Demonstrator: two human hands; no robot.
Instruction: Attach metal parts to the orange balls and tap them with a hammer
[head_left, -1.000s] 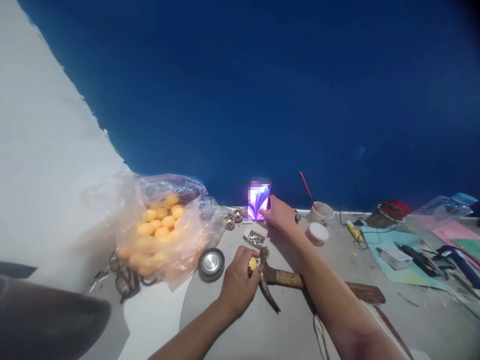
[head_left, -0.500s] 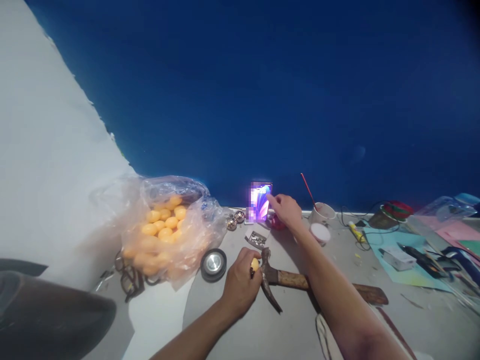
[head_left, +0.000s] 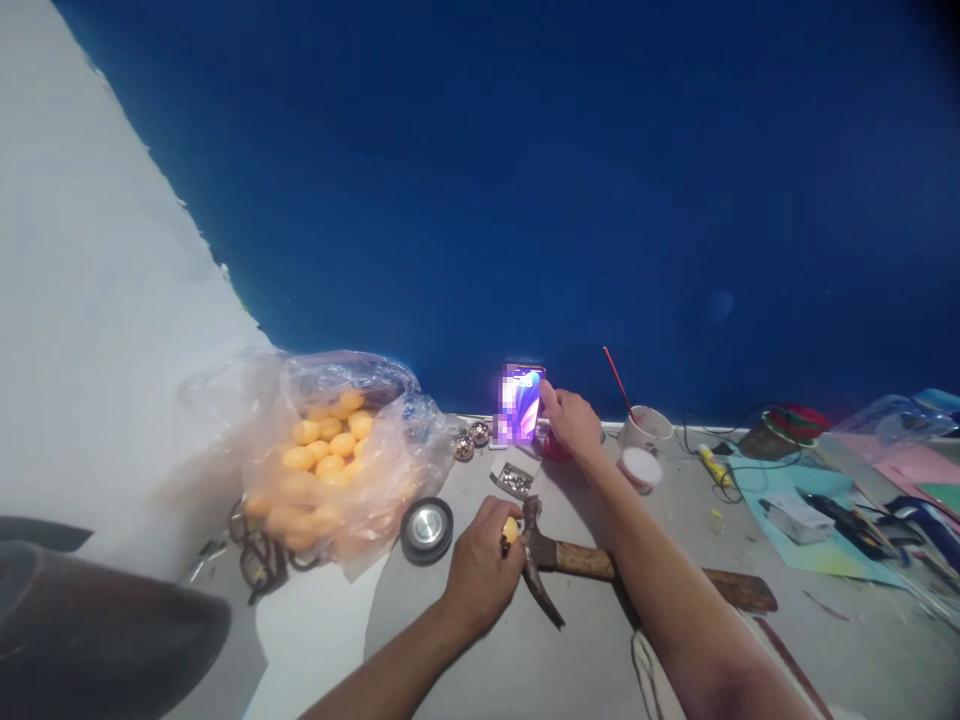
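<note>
My left hand (head_left: pixel 484 560) is closed around a small yellow ball (head_left: pixel 511 530), its fingers hiding most of it. Right beside this hand lies a claw hammer (head_left: pixel 585 560) with a wooden handle and a rusty head. My right hand (head_left: pixel 574 420) reaches to a lit smartphone (head_left: pixel 529 405) propped upright against the blue wall; its curled fingers are at the phone's right edge. Below the phone sits a small open white box (head_left: pixel 516 474) of shiny metal pieces. A red object (head_left: pixel 553 445) is partly hidden under my right hand.
To the left stands a clear plastic bag (head_left: pixel 345 450) of yellow balls, with a round black-rimmed lid (head_left: pixel 427 530) nearby. Two shiny balls (head_left: pixel 471 440) lie left of the phone. A white cup (head_left: pixel 646 425) holding a red stick and a white lidded tub (head_left: pixel 640 468) are on the right.
My right hand has shifted slightly right, from in front of the phone screen to its right edge. My left hand keeps its place with the yellow ball.
</note>
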